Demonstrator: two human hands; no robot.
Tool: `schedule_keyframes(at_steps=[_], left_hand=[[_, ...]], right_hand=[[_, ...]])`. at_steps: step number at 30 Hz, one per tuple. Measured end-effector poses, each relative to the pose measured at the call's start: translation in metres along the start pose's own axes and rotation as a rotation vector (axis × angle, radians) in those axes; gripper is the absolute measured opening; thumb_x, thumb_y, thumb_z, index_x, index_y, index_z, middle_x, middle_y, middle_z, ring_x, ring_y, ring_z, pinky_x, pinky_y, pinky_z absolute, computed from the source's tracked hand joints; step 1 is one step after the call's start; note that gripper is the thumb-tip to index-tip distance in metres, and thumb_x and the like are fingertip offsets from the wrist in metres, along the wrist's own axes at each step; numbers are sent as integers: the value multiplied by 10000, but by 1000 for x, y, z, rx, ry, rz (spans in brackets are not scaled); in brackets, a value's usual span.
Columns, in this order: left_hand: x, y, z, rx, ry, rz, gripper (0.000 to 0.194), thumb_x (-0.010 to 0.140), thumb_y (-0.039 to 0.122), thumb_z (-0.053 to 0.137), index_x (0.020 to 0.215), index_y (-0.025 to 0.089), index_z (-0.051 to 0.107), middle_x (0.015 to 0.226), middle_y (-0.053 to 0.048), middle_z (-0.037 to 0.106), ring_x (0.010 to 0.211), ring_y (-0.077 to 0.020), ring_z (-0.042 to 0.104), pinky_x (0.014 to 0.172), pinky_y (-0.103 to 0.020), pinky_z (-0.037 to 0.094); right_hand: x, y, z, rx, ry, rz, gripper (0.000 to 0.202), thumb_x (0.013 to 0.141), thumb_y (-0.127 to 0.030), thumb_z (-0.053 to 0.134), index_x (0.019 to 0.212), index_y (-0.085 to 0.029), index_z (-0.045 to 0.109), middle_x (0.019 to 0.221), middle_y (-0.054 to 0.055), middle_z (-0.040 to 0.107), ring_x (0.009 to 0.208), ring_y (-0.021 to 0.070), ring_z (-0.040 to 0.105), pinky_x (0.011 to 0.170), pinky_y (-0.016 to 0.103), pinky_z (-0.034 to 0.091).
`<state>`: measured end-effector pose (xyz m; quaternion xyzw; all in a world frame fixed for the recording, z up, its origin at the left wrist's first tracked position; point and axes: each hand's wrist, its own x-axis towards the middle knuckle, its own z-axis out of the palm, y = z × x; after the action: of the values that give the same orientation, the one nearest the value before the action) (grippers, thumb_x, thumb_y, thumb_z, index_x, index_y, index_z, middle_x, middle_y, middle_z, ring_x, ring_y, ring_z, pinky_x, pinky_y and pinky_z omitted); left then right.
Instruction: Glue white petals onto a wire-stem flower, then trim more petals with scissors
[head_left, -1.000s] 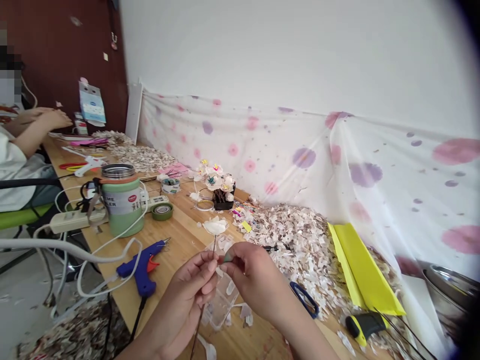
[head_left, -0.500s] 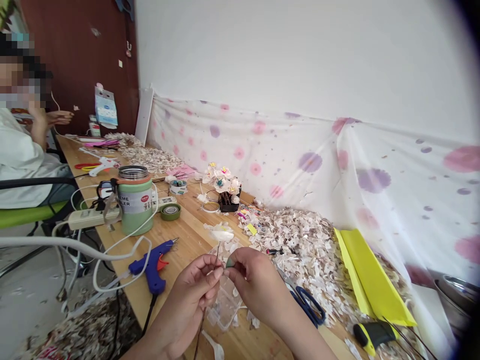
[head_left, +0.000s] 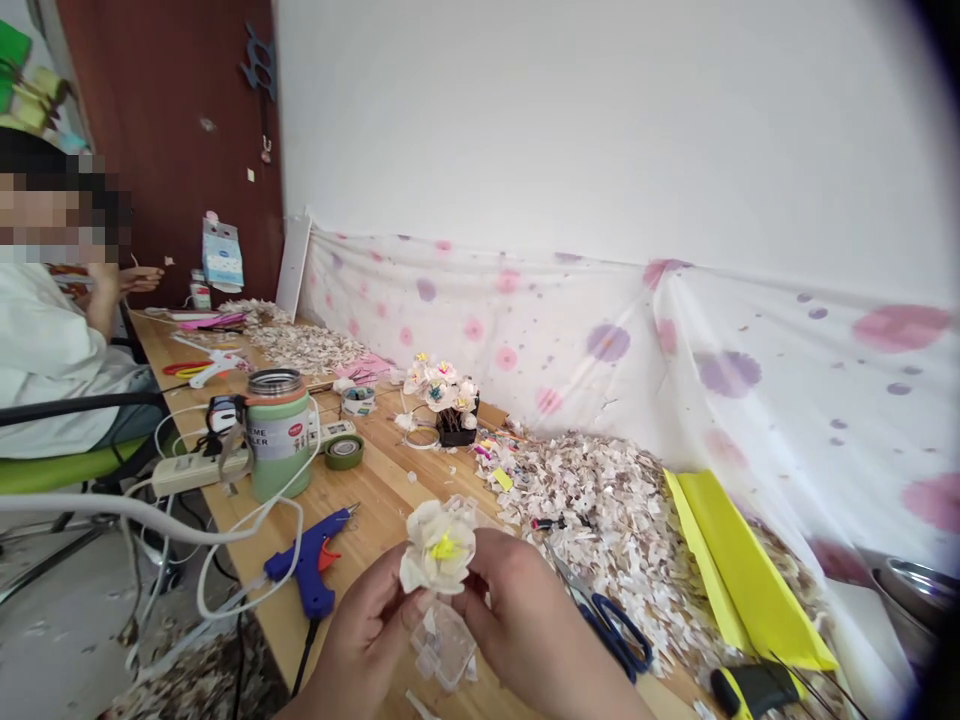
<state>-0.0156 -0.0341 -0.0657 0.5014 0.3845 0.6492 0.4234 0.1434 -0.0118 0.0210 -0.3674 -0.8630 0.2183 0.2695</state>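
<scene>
Flower point(head_left: 437, 550) held in left hand point(head_left: 377, 620), grip closed; right hand point(head_left: 517, 605) beside it, grip hidden, cannot tell.

A white-petalled flower with a yellow centre point(head_left: 440, 550) is held in the left hand point(head_left: 377, 620), the right hand point(head_left: 517, 605) placed just beside it. A blue plastic glue gun point(head_left: 306, 568) and navy-handled metal scissors point(head_left: 600, 612) are noted on the wooden table point(head_left: 394, 480).

Cream flower point(head_left: 427, 530) — yellow ctr point(head_left: 445, 547), tilted twd cam, btwn hands point(head_left: 521, 605) — petal ct unclear.
</scene>
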Motion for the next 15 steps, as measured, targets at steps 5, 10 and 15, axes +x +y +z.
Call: schedule_keyframes(at_steps=[5,10,15], left_hand=[[-2,12,1,81,4,84,433,750,581,650,1029,264,742,959,-97,750,921,-311,678,835,-390,552],[-4,28,3,80,-147,52,474,810,481,639,1233,266,648,1091,-102,736,1033,-307,661,939,-416,513],[-5,19,4,152,-208,79,442,856,376,606,1287,281,603,1282,-91,651,1219,-304,553,1064,-432,405]], right_hand=[[-1,2,2,33,-8,38,93,780,-114,597,748,-200,614,752,-4,621,662,138,541,590,220,368],[-1,5,-10,51,-32,44,86,774,-194,649,712,-190,589,687,-24,558,612,124,497,566,218,350],[-3,4,-29,-42,-30,42,170,746,-262,722,705,-190,573,703,-31,556,634,121,487,580,220,340]])
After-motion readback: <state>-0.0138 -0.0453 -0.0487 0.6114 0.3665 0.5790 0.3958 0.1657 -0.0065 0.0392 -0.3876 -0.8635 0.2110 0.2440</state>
